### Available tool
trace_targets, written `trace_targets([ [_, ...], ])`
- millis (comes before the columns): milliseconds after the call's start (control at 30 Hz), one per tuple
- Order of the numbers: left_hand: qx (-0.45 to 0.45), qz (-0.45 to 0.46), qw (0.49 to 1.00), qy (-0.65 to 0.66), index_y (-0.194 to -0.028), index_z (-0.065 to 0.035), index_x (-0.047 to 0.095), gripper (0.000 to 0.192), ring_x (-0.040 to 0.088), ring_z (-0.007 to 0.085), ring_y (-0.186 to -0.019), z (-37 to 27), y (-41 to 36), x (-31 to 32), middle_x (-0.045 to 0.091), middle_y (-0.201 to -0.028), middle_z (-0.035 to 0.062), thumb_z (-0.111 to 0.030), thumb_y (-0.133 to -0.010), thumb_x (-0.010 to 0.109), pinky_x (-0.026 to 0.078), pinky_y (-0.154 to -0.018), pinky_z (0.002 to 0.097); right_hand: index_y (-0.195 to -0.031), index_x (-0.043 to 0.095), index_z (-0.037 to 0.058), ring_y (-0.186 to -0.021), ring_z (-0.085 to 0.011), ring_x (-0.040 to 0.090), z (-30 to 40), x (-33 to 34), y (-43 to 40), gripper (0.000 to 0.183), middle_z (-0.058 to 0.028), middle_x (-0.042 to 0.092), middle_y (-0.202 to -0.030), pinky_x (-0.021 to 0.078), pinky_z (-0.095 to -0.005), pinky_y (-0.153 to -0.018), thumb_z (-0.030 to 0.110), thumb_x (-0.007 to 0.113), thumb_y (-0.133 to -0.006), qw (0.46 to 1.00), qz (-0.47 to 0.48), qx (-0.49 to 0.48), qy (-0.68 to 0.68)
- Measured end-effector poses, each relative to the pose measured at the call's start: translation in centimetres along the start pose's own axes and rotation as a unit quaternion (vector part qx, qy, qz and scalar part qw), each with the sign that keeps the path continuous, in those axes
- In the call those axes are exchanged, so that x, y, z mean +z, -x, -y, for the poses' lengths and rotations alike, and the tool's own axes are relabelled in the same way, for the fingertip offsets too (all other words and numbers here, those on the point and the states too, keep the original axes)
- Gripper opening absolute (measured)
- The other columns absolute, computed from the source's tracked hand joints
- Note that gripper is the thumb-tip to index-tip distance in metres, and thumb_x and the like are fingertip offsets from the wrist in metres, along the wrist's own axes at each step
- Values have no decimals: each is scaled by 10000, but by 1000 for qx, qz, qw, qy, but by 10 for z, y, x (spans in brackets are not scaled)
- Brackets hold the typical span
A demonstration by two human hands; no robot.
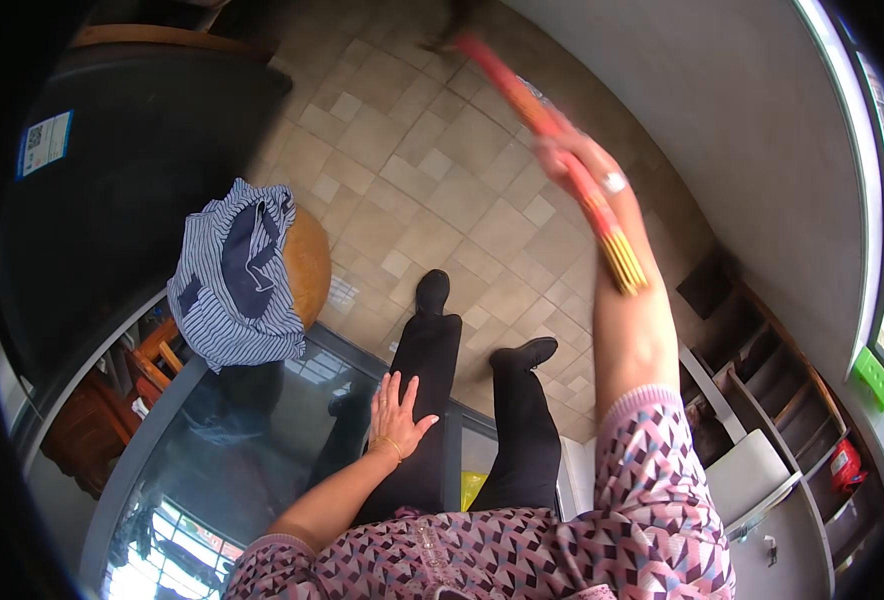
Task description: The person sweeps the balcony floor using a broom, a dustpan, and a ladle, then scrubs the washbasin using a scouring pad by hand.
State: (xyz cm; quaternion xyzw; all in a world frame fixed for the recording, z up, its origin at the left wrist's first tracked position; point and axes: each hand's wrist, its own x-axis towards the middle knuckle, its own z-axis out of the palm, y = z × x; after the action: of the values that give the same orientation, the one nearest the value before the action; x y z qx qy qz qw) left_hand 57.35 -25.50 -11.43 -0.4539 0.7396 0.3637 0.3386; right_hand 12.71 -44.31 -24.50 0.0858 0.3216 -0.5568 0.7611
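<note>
My right hand [581, 161] is raised ahead on the right, gripping a long, slim bundle of sticks [513, 90]. The bundle looks red along most of its length, with yellow ends [623, 264] pointing back along my forearm. Motion blur hides its finer detail, and its far tip hangs over the tiled floor. My left hand [397, 420] lies palm down on my left thigh in black trousers [431, 360], fingers spread and holding nothing. A gold bracelet circles that wrist.
A glass-topped table [262, 420] spans the lower left. Beside it, a striped cloth garment [239, 292] drapes over a rounded tan object [308, 262]. A large black panel [149, 127] stands at upper left. At right are a shelf unit [794, 420] and a pale wall [712, 97].
</note>
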Motion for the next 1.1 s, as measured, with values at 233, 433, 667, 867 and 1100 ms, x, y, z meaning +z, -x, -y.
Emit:
trace_targets([
  [233,22,6,999,-24,-1420,-139,309,770,167,355,-1381,-29,4,4,221,-1473,193,-489,-805,612,191,-1098,474,-1430,275,273,-548,-84,408,-49,-134,355,701,-110,444,-892,423,-192,-463,-35,501,-842,928,-257,-93,-252],
  [433,-3,-6,1000,-3,-1413,-151,324,753,163,350,-1383,-30,19,12,227,-1471,186,-476,-800,618,183,-1107,476,-1467,191,280,-483,-97,443,-68,-27,391,803,-75,491,-768,441,-244,-436,-36,533,-813,922,-374,-27,98],
  [667,-23,-3,999,36,-1376,-145,401,687,154,333,-1390,-21,23,37,238,-1473,169,-459,-805,621,170,-1118,461,-1437,283,199,-868,-385,577,-31,81,301,854,-194,561,-924,474,-430,-817,11,567,-654,518,-231,-1,824],
  [867,-52,3,997,60,-1349,-148,440,638,138,318,-1398,-23,38,56,235,-1478,154,-458,-818,611,168,-1121,453,-1448,245,198,-846,-398,575,19,163,239,878,-226,549,-921,479,-444,-791,-38,539,-656,494,-138,-127,849],
  [1100,-46,-25,996,68,-1301,-122,497,611,172,336,-1382,-23,42,76,278,-1456,174,-446,-801,632,178,-1113,466,-1465,213,286,-482,-171,548,56,174,228,924,-163,600,-847,501,-324,-462,-71,495,-660,551,-228,-40,802],
])
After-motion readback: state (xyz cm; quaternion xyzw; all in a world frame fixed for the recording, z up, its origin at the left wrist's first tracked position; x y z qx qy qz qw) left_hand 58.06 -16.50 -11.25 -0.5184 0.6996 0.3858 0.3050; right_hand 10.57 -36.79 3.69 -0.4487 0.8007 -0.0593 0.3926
